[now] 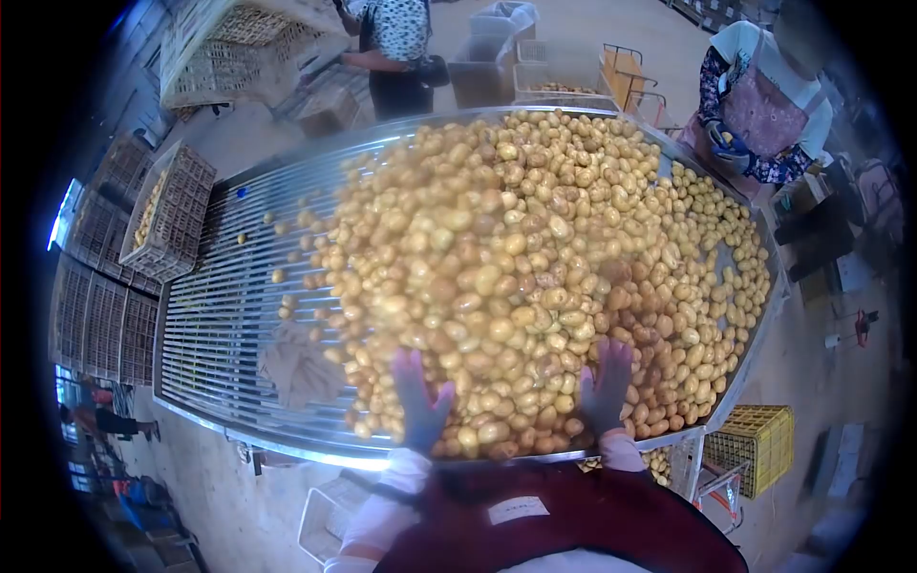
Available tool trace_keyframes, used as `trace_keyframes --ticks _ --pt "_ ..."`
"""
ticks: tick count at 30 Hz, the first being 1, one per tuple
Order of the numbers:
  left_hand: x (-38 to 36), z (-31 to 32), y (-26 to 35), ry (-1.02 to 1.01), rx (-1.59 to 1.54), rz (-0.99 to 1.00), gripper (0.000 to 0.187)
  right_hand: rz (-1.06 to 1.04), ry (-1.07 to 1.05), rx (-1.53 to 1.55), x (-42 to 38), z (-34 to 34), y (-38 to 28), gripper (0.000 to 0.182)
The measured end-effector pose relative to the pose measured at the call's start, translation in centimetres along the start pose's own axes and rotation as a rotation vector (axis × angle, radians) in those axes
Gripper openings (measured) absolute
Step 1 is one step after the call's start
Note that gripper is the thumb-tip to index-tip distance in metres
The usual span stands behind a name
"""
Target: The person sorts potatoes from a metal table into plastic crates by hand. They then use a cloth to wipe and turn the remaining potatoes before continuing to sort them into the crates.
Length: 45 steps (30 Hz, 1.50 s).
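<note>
A large heap of yellow-brown potatoes (516, 277) covers the middle and right of a metal sorting table (239, 325) with slatted bars at its left. My left hand (418, 396), in a grey glove with pinkish fingertips, rests on the near edge of the heap, fingers apart and holding nothing. To its right, my right hand (606, 384), gloved alike, lies against the potatoes with its thumb and fingers spread, also holding nothing.
A cloth (301, 366) lies on the slats. Crates stand at left, one holding potatoes (169, 210); a yellow crate (755, 449) is below right. A person in a patterned apron (764, 105) stands at the far right corner, another person (396, 48) beyond the table.
</note>
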<state>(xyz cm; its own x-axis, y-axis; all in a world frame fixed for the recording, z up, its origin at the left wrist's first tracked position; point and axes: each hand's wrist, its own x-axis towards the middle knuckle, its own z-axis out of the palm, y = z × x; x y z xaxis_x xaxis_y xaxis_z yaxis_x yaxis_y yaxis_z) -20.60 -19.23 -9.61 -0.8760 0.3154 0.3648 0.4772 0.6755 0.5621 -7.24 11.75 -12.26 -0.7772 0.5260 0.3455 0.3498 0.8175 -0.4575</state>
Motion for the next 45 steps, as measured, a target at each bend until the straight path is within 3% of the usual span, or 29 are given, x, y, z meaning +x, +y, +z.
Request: trace_keyframes --ticks 1,5,7,9,10,14,15,16,19,21,24,27,28,30,33,34,35,36,39,43,45 --pt "0.2 0.0 0.1 0.007 -0.003 0.005 0.087 -0.078 -0.039 -0.162 0.4 0.1 -0.4 0.055" --pt "2.9 -0.9 2.7 0.116 -0.013 0.021 0.084 -0.005 -0.027 -0.065 4.2 1.8 1.6 0.054" --pt "4.7 -1.0 3.4 0.033 0.137 0.167 0.078 -0.008 -0.049 -0.098 6.2 2.2 3.6 0.053" --pt "5.4 -0.6 3.1 -0.099 0.276 0.254 0.074 0.015 -0.051 0.061 8.5 2.3 4.6 0.052" --pt "5.2 -0.7 2.8 -0.099 0.235 0.250 0.073 0.023 -0.056 0.144 9.2 2.2 4.9 0.052" --pt "3.8 -3.2 -1.0 -0.058 0.249 0.209 0.067 -0.022 -0.033 -0.080 8.4 5.1 7.4 0.053" --pt "2.9 -4.0 -2.4 -0.036 0.291 0.189 0.066 -0.040 -0.031 -0.102 7.8 4.8 7.3 0.052" --pt "1.3 -4.1 -5.7 0.115 0.362 0.126 0.070 -0.046 -0.044 -0.123 7.4 4.6 6.8 0.052" --pt "0.8 -7.7 -13.6 0.303 0.267 -0.249 0.071 0.000 -0.077 -0.107 7.0 3.5 5.1 0.052" --pt "0.2 -9.7 -18.7 0.333 0.537 -0.484 0.074 -0.034 -0.033 -0.116 7.0 3.9 5.4 0.053" --pt "-1.7 -10.6 -27.9 0.431 0.793 -0.672 0.069 -0.109 0.031 -0.137 7.1 3.9 4.9 0.048" --pt "-1.3 -13.4 -30.6 0.359 0.439 -0.811 0.061 -0.121 0.024 -0.054 7.3 3.6 4.9 0.048" --pt "-1.8 -12.9 -34.1 0.436 0.452 -0.736 0.041 -0.094 -0.005 -0.006 7.3 3.5 5.0 0.049" --pt "-2.9 -12.6 -42.3 0.566 0.121 -0.608 0.032 -0.044 -0.063 0.089 7.5 3.2 5.1 0.051" --pt "-0.6 -14.4 -39.0 0.588 -0.062 -0.401 0.020 0.001 0.036 0.201 7.1 2.8 3.6 0.052" --pt "0.4 -15.6 -36.4 0.586 -0.251 -0.457 0.020 -0.018 0.073 0.226 7.1 2.7 2.9 0.051" --pt "2.1 -17.2 -32.0 0.577 -0.442 -0.511 0.021 -0.034 0.111 0.247 7.2 2.6 2.3 0.051" --pt "5.6 -20.9 -21.2 0.365 -0.666 -0.615 0.022 -0.050 0.150 0.266 7.3 2.3 1.5 0.050" --pt "8.6 -22.9 -13.3 0.013 -1.003 -0.493 0.028 -0.202 0.090 0.430 8.5 -1.2 -5.9 0.047" --pt "10.9 -21.4 -1.6 0.002 -0.952 -0.374 0.033 -0.382 -0.276 0.710 7.3 -2.0 -12.9 0.048" --pt "11.8 -20.8 3.2 -0.086 -1.004 -0.280 0.035 -0.691 -0.318 0.605 7.5 -3.5 -18.1 0.054"
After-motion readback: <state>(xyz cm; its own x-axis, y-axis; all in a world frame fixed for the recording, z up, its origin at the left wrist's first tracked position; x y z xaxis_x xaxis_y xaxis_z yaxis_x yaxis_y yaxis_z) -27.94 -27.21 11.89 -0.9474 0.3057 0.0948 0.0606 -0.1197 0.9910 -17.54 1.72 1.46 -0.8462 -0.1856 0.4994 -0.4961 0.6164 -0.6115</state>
